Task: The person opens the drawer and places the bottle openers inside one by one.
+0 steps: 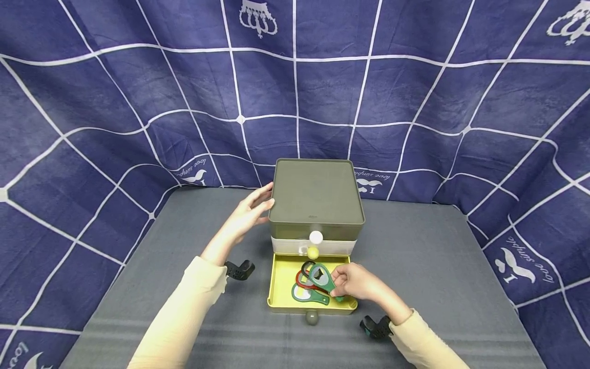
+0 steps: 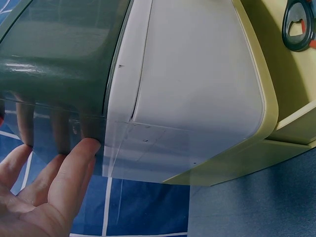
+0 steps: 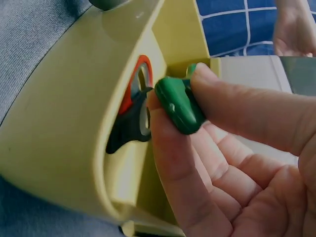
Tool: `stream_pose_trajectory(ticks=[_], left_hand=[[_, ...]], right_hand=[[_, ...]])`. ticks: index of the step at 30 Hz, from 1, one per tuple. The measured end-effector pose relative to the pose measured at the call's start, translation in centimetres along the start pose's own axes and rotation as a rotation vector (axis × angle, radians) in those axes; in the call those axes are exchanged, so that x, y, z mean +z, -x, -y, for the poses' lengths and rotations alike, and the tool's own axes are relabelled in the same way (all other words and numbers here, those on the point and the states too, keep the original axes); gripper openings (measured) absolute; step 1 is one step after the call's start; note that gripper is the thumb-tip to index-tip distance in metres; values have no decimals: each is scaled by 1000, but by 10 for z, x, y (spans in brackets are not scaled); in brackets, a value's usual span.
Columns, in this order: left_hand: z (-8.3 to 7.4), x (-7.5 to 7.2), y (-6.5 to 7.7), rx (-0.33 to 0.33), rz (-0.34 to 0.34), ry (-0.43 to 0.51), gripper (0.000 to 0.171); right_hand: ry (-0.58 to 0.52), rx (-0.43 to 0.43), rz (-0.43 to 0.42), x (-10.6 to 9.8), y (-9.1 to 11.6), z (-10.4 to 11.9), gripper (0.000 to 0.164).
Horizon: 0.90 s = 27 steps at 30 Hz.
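Observation:
A small drawer cabinet has a dark green top [image 1: 315, 189], a white middle tier [image 2: 197, 64] and a pulled-out yellow drawer [image 1: 282, 282]. My left hand [image 1: 245, 214] rests its fingertips against the left side of the green section, fingers fairly straight. Over the drawer, my right hand [image 1: 354, 281] pinches the handle of a green magnifying glass [image 3: 180, 103] between thumb and fingers. Its oval head [image 1: 319, 275] tilts toward the drawer. Below lie red-and-black scissors [image 3: 129, 108] and a second green piece [image 1: 311, 294] of similar shape, partly covered.
Round knobs stand on the front: white [image 1: 315, 237], yellow [image 1: 313, 252] and grey-green [image 1: 312, 318]. The cabinet sits on a grey tabletop [image 1: 415, 256]. Blue cloth [image 1: 322, 92] with white lines hangs behind. Black wrist devices [image 1: 239, 270] are strapped at both wrists.

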<state>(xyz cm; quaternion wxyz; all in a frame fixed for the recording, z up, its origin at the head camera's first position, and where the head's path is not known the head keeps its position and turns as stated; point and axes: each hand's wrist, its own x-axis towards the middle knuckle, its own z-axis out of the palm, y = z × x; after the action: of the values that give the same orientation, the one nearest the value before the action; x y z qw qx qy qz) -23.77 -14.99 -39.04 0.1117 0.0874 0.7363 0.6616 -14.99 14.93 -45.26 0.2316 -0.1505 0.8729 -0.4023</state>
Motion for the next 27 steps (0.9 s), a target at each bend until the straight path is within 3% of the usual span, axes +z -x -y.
stream_pose_trajectory(ticks=[15,23,27], left_hand=[[-1,1,-1,-6,-3,-1,58],[0,1,-2,-10,-2,-2,58],[-1,1,-1,-12,-7,-7,58]], right_hand=[[66,122,-198,23,-22,0,25],[230,55,-350,35,-24,0,37],[310,23,-381,39,-22,2,36]])
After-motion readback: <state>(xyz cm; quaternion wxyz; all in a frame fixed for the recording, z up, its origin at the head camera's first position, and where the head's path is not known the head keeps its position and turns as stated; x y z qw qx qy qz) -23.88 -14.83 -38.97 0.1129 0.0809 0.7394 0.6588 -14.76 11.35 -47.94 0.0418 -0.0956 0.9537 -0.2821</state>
